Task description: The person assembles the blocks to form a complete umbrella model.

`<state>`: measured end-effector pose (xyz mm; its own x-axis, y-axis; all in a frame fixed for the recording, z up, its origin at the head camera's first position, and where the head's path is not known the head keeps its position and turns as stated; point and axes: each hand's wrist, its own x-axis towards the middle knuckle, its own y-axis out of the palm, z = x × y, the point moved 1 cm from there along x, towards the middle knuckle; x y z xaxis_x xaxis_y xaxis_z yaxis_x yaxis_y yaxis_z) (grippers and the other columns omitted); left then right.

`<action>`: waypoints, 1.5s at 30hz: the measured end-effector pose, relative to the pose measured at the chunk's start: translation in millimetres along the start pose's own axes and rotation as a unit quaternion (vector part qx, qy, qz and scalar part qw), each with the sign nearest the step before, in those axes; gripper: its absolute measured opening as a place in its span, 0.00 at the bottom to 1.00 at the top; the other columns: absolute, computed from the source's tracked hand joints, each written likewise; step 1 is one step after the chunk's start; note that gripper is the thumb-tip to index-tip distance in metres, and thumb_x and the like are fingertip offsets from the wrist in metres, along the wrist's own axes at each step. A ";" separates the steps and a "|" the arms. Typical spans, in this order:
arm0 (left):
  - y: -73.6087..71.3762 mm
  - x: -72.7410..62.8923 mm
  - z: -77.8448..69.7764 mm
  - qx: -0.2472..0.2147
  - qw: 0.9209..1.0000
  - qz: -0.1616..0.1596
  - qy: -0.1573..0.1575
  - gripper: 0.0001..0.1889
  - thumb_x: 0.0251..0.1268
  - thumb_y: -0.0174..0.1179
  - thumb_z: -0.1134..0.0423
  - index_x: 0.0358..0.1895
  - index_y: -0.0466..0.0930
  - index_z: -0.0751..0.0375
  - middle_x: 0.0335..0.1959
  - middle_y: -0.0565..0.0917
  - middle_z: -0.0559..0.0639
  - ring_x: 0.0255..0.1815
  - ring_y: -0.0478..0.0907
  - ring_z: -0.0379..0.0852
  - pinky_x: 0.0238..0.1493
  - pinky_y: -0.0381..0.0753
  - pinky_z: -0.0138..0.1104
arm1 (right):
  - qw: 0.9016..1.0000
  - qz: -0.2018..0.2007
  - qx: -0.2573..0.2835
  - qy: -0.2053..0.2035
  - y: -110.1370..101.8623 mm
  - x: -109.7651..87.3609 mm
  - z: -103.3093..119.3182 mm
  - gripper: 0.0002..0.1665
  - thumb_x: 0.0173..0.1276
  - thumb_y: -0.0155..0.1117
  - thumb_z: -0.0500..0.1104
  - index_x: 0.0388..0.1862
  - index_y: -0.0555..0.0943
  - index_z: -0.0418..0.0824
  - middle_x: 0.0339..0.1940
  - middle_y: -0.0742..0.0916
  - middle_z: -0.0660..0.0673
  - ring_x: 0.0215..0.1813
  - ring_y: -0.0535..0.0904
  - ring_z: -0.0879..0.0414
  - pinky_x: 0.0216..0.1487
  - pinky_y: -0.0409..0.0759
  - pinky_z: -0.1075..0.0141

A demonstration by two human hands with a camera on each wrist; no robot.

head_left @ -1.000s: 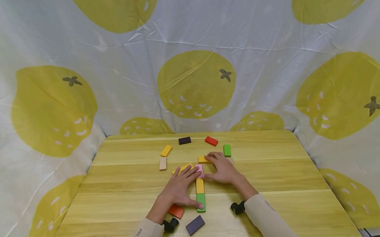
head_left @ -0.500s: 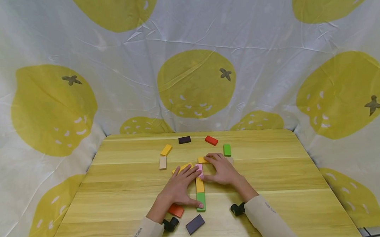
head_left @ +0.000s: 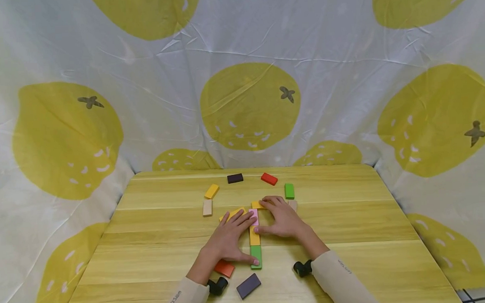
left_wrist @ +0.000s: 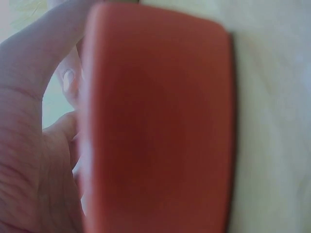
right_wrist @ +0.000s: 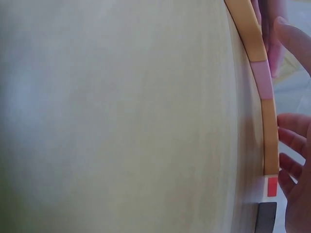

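Observation:
A column of domino blocks runs toward me: a pink one (head_left: pixel 255 211), a yellow one (head_left: pixel 255 238) and a green one (head_left: pixel 256 253). My left hand (head_left: pixel 229 242) is spread beside it, fingertips over the pink block and thumb on the green one. Part of another yellow block (head_left: pixel 235 212) shows beyond its fingers. My right hand (head_left: pixel 284 218) touches a crosswise yellow block (head_left: pixel 255 205) at the column's far end with its fingertips. Its thumb lies at the right edge of the middle yellow block. An orange-red block (head_left: pixel 224 269) sits near my left wrist and fills the left wrist view.
Toward the back of the table (head_left: pixel 169 245) lie a black block (head_left: pixel 235 178), a red block (head_left: pixel 269 179), a green block (head_left: pixel 289 191), a yellow block (head_left: pixel 211 191) and beige blocks (head_left: pixel 207 207). A dark grey block (head_left: pixel 249 286) is in front.
My right hand has shifted slightly left with the crosswise yellow block, and its thumb has slid nearer me along the column. The left hand stays in place.

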<state>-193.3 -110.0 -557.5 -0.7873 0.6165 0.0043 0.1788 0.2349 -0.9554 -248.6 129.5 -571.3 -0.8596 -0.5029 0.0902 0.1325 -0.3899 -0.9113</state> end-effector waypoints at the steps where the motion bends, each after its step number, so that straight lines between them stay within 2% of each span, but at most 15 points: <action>1: -0.2 0.0 -0.1 0.000 1.000 0.000 0.000 0.66 0.40 0.62 0.14 0.84 0.55 0.44 0.85 0.54 0.42 0.86 0.48 0.54 0.82 0.46 0.62 | 1.000 0.001 0.000 0.001 -0.3 -0.1 0.4 0.62 0.56 0.59 0.85 0.80 0.68 0.48 0.77 0.71 0.49 0.79 0.62 0.48 0.75 0.69 0.46; 9: -1.2 -1.3 -0.6 -0.007 1.000 0.004 -0.003 0.66 0.40 0.62 0.14 0.83 0.55 0.44 0.85 0.54 0.42 0.87 0.48 0.54 0.82 0.45 0.62 | 1.000 -0.007 0.001 -0.005 -1.2 -3.4 3.8 0.62 0.56 0.61 0.83 0.80 0.68 0.47 0.77 0.72 0.47 0.79 0.64 0.45 0.73 0.71 0.43; 18: -1.5 -0.9 -0.3 -0.004 1.000 -0.001 0.002 0.66 0.40 0.62 0.14 0.83 0.56 0.45 0.85 0.55 0.43 0.86 0.49 0.55 0.82 0.47 0.63 | 1.000 -0.007 0.003 -0.008 -2.4 -4.8 5.8 0.64 0.54 0.62 0.84 0.80 0.67 0.47 0.79 0.70 0.48 0.80 0.63 0.46 0.73 0.71 0.43; 23: -1.6 -0.9 -0.4 -0.006 1.000 -0.002 0.002 0.66 0.40 0.63 0.15 0.83 0.56 0.46 0.85 0.55 0.44 0.86 0.49 0.55 0.82 0.46 0.63 | 1.000 0.007 0.000 -0.023 -2.9 -7.1 9.9 0.69 0.51 0.63 0.86 0.81 0.65 0.46 0.80 0.68 0.48 0.81 0.61 0.47 0.74 0.70 0.43; 33: -0.2 -1.3 -0.9 -0.009 1.000 0.000 0.000 0.66 0.40 0.64 0.15 0.83 0.56 0.45 0.85 0.55 0.43 0.86 0.48 0.55 0.82 0.45 0.62 | 0.998 0.052 -0.026 -0.033 0.1 -13.7 16.5 0.80 0.44 0.63 0.89 0.86 0.54 0.45 0.86 0.59 0.46 0.87 0.48 0.41 0.80 0.61 0.39; 38: 0.9 -1.3 0.0 -0.008 1.000 0.002 -0.002 0.66 0.40 0.64 0.15 0.84 0.55 0.45 0.85 0.54 0.43 0.87 0.47 0.54 0.83 0.44 0.61 | 0.997 0.061 -0.036 -0.034 2.1 -14.4 17.7 0.82 0.42 0.63 0.90 0.86 0.53 0.44 0.87 0.57 0.47 0.87 0.47 0.41 0.81 0.58 0.39; 45: 0.3 -0.9 0.1 -0.007 1.000 0.003 -0.001 0.66 0.40 0.64 0.15 0.84 0.55 0.45 0.85 0.54 0.43 0.86 0.48 0.54 0.83 0.44 0.61 | 0.997 0.059 -0.031 -0.038 -0.3 -15.3 20.1 0.81 0.43 0.65 0.88 0.85 0.55 0.42 0.86 0.59 0.44 0.86 0.48 0.39 0.80 0.60 0.38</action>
<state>-192.6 -110.5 -557.8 -0.7874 0.6164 -0.0021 0.1923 0.2425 -0.9509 -225.6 121.7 -564.3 -0.7997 -0.6003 0.0087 0.1980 -0.2774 -0.9401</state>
